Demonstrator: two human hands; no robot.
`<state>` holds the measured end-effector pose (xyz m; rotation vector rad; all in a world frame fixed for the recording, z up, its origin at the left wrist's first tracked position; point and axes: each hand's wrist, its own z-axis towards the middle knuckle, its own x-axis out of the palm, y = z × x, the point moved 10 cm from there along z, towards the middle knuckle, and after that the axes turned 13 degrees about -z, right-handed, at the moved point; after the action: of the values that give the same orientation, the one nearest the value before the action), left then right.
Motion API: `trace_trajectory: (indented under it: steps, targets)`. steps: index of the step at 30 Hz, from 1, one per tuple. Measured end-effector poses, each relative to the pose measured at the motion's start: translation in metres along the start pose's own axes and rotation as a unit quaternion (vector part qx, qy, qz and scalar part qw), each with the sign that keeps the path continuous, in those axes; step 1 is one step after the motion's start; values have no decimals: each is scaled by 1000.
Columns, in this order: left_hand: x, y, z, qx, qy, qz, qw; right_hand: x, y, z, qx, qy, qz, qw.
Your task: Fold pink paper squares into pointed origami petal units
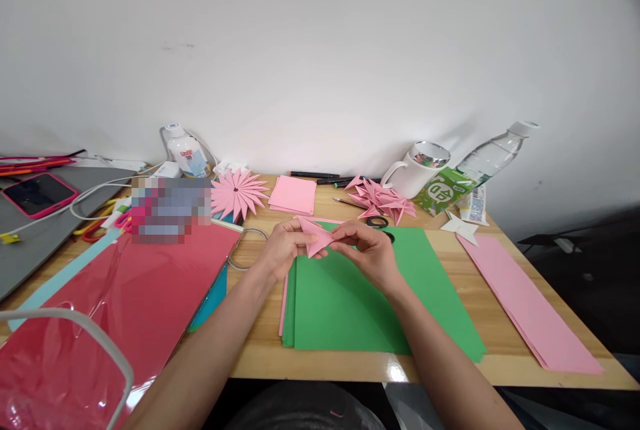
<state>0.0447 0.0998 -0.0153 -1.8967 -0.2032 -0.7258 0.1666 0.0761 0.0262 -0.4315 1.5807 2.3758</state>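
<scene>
A folded piece of pink paper, roughly triangular with pointed corners, is held up over the green sheets. My left hand is closed on its left side, thumb in front. At its right corner my right hand pinches the paper between thumb and fingers. Below both hands lies a stack of green paper, with pink sheets showing along its left edge. Black-handled scissors lie by the stack's far edge, partly covered by it or by my right hand.
At the back are a pink paper pinwheel shape, pink squares, folded pink pieces, a white mug, a green box and a water bottle. Pink strips lie right; plastic-wrapped red paper lies left.
</scene>
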Motion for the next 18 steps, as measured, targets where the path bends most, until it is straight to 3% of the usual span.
trace_trajectory:
  steps: [7, 13, 18]
  targets:
    - [-3, 7, -1, -45, -23, -45, 998, -6, 25, -5, -98, -51, -143, 984]
    - [-6, 24, -1, -121, -50, -103, 986, -7, 26, -12, -97, -80, -192, 973]
    - [-8, 28, 0, -131, -62, -113, 983, -4, 28, -13, -90, -59, -195, 975]
